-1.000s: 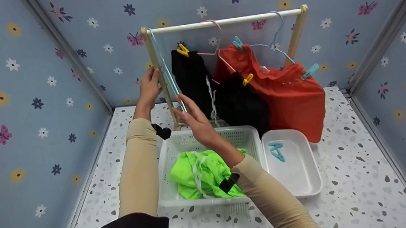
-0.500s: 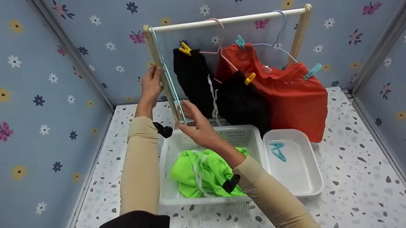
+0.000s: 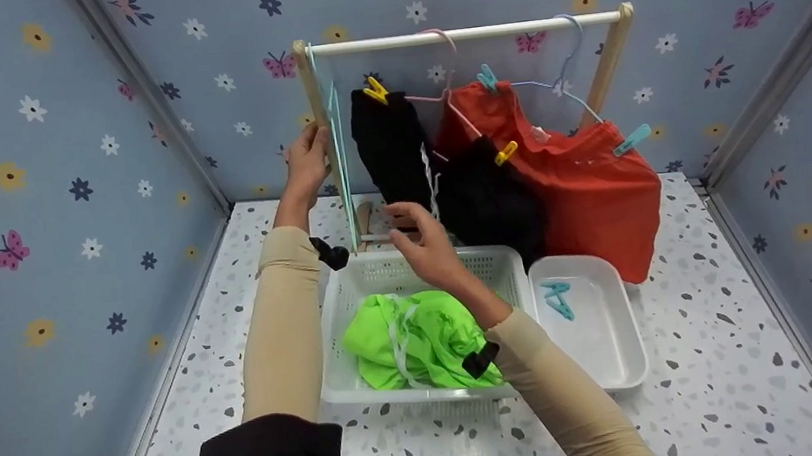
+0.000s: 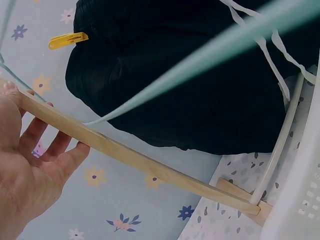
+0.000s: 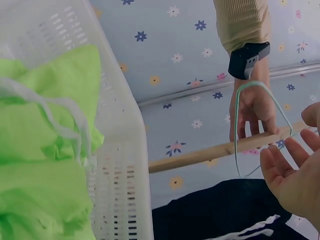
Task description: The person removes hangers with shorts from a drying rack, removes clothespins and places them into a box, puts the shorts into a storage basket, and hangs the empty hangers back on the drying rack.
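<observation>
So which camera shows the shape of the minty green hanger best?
The right wrist view: there the hanger is turned so you see its loop. The head view shows it nearly edge-on, like thin lines hanging from the white rail. The left wrist view shows just parts, one big and blurry across the black cloth.

The left hand (image 4: 35, 167) grips a wooden post (image 4: 155, 172) that slants in front of a flowered wall (image 4: 135, 197). A teal hanger (image 4: 170, 81) (too blurred to make out its full shape) crosses in front of a black garment (image 4: 165, 115) with a yellow clip (image 4: 67, 40) at its edge and white cords (image 4: 270, 64). A white basket (image 4: 297, 187) stands at the right edge.
</observation>
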Motion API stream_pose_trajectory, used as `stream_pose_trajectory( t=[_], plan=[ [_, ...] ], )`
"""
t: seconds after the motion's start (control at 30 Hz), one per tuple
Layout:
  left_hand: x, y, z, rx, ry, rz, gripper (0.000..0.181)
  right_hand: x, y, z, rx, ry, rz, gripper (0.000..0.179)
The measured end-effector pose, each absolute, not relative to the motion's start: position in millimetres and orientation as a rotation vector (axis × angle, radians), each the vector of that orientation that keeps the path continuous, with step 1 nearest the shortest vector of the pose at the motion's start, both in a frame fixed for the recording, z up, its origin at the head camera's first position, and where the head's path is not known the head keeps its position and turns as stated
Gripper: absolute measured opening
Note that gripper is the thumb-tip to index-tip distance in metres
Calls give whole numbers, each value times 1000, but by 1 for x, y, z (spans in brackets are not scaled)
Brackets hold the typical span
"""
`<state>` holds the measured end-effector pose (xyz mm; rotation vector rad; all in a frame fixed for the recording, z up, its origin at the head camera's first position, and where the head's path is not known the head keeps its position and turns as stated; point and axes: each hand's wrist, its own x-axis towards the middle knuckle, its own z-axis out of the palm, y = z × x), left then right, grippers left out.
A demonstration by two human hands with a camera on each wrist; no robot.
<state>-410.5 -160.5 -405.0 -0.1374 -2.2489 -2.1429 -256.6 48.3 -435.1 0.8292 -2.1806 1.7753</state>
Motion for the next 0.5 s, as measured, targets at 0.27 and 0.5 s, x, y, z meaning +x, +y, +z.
stream_pose_trajectory(
  t=[0.27, 0.5],
  plan=[
    [-410, -161, -408, -131, -2262, -2140, 51, -252, 76, -422, 817, -1939, 1461, 18],
    [-413, -160, -406, -109, -2285, -2132, 55, -258, 105, -408, 773, -1789, 1321, 22]
  ],
)
